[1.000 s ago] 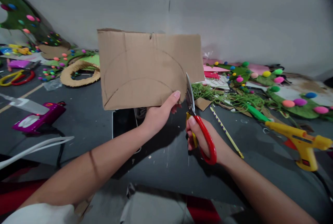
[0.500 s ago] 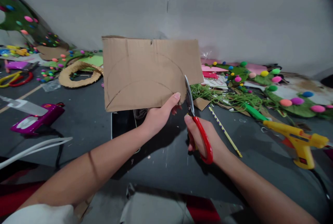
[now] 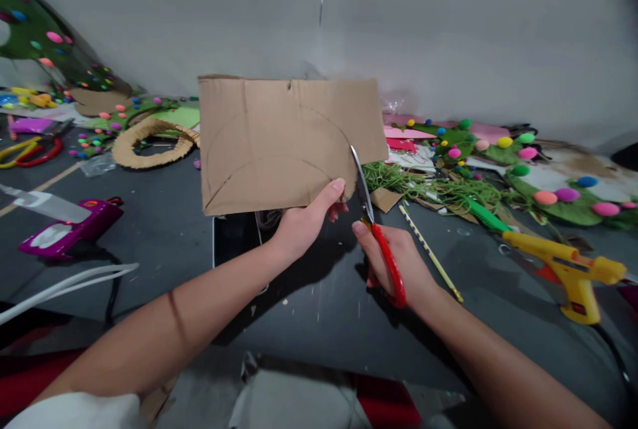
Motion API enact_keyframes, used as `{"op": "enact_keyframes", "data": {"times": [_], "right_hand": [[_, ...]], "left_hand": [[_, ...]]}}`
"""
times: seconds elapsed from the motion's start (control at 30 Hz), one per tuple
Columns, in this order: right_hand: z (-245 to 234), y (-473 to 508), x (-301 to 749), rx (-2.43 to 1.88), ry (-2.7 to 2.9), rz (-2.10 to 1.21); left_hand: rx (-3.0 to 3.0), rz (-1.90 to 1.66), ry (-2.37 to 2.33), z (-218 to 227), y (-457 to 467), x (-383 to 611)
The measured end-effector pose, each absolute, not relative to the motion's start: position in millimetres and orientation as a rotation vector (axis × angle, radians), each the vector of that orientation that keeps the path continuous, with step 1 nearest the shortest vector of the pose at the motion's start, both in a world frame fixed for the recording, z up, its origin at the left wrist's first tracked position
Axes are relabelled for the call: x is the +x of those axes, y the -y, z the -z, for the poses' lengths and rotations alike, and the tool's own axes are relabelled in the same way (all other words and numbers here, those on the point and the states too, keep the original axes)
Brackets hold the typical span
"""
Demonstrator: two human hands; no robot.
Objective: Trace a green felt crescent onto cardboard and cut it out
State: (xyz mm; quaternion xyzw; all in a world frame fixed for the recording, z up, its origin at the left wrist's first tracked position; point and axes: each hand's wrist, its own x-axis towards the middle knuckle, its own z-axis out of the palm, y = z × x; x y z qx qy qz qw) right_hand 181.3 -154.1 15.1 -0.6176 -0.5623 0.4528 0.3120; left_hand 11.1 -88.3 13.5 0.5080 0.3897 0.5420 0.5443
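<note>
A brown piece of cardboard is held up above the table, with two curved lines drawn on it. My left hand pinches its lower right edge, thumb on the near face and fingers behind. Red-handled scissors are in my right hand, fingers wrapped through the handles. Their blades point up and lie at the cut on the cardboard's right side, close to the outer drawn curve. To the right of that cut, a flap of cardboard still joins the sheet at the top.
On the right lie a yellow glue gun, a striped pencil, green stringy material and felt pieces with pompoms. Leftward are a purple glue gun, a cardboard ring and more scissors.
The scissor handles have come closer together and the blades have closed a little at the cut. The cardboard has shifted very slightly downward. My left hand keeps its pinch.
</note>
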Motion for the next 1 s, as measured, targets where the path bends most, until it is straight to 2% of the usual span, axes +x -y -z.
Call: {"op": "enact_keyframes", "data": {"times": [0.3,0.57,0.77,1.0], "right_hand": [[-11.2,149.1,187.2,-1.489,1.395,-1.363],[-19.0,150.5,186.6,-1.696,1.598,-1.054],[-13.8,150.5,188.5,-1.708,1.602,-0.974],[-13.9,148.0,191.2,-1.575,1.550,-1.159]], "left_hand": [[1.273,-1.226,-0.946,-8.7,87.2,7.3],[1.274,-1.217,-0.915,-9.2,88.4,9.6],[1.273,-1.200,-0.894,-8.3,88.1,9.0],[1.275,-1.179,-0.897,-8.1,84.4,6.4]]}}
